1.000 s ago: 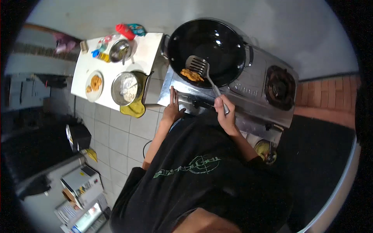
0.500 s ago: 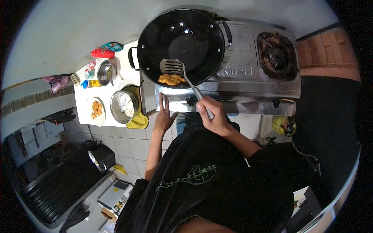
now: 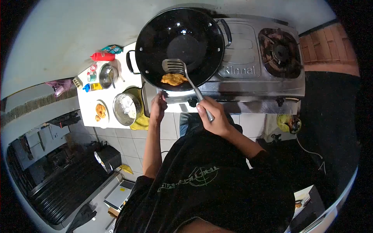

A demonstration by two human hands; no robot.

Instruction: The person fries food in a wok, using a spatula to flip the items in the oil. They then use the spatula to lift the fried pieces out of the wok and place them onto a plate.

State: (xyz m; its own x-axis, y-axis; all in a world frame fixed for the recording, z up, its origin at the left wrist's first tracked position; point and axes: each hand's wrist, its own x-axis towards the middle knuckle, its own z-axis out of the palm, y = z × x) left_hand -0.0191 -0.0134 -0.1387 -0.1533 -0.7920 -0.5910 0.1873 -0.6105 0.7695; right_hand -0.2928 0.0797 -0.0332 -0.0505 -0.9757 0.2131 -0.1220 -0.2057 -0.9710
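Observation:
My right hand (image 3: 213, 115) is closed around the handle of a slotted spatula (image 3: 199, 94). The spatula's metal blade is inside a black wok (image 3: 153, 35), against its near wall. A golden-brown fried piece of food (image 3: 173, 79) rests by the blade, near the wok's front rim. My left hand (image 3: 158, 108) is at the front left corner of the stove, just below the wok. Its fingers are curled in, and whatever they may hold is hidden.
The stove (image 3: 241, 83) has a bare burner (image 3: 280, 53) on the right and a knob (image 3: 192, 101) in front. On the white table (image 3: 126, 83) at left are a plate (image 3: 103, 121) of fried pieces, a floury metal bowl (image 3: 120, 112), a smaller bowl (image 3: 104, 80) and a red bottle (image 3: 103, 56).
My left hand has moved up slightly toward the wok, and its outstretched fingers have curled in. My right hand still holds the spatula by the fried piece. The view has shifted slightly.

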